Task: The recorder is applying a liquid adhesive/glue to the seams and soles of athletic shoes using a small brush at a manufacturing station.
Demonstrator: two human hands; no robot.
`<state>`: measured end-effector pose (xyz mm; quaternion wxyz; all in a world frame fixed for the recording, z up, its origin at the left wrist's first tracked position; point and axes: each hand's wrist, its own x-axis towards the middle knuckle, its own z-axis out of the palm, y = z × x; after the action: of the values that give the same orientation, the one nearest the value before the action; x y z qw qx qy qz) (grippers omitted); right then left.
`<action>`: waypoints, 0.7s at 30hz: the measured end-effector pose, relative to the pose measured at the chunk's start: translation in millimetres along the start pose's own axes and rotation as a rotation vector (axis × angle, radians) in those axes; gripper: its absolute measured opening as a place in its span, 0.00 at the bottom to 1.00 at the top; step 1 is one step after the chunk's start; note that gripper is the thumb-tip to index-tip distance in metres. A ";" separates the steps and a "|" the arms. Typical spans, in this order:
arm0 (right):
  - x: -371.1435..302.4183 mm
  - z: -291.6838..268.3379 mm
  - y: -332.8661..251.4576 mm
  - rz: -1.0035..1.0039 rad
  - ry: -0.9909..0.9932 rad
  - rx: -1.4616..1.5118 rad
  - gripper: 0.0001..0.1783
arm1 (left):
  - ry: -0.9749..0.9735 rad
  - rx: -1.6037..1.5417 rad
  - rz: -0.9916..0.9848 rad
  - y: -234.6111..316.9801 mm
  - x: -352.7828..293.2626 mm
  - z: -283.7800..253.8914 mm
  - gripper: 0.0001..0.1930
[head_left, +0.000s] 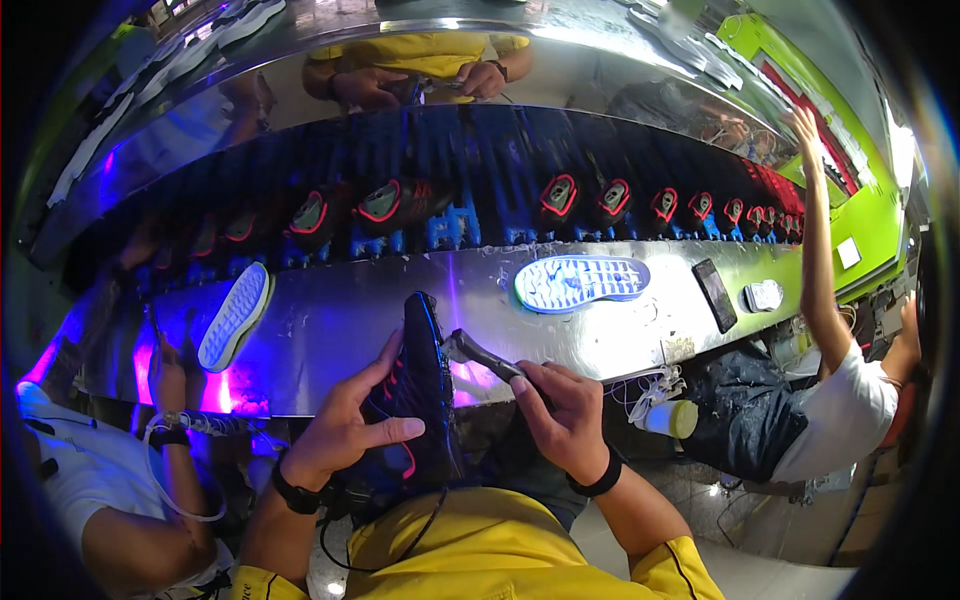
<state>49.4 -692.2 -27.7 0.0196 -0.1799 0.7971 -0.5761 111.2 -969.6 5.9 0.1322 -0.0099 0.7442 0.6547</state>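
My left hand grips a black shoe upper with red laces, its toe pointing away from me and its bottom edge turned to the right. The thumb presses on its side. In my right hand is a dark-handled brush, held between thumb and fingers. The brush's head meets the upper's right edge near the toe, where a thin blue-lit line runs. Beyond them a white shoe sole lies on the metal bench, and another pale sole rests at its left.
Behind the bench runs a dark conveyor carrying several black shoes with red collars. A phone and a small pale bundle sit on the right. Co-workers occupy both sides; one raises an arm. A cup stands below the bench's edge.
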 end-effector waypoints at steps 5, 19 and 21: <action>-6.0 -8.1 -2.1 -0.065 -0.062 0.027 0.11 | 0.063 -0.090 -0.076 13.5 1.1 6.4 0.54; -15.4 -47.8 -7.8 0.060 -0.311 0.136 0.14 | 0.212 -0.315 -0.211 28.1 13.4 1.8 0.49; -15.8 -52.2 -6.7 0.067 -0.331 0.124 0.14 | 0.248 -0.310 -0.230 32.8 15.4 2.8 0.47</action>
<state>53.4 -641.5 -6.8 0.1808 -0.2443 0.7513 -0.5858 90.8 -959.7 34.3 0.1102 -0.1952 0.6394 0.7355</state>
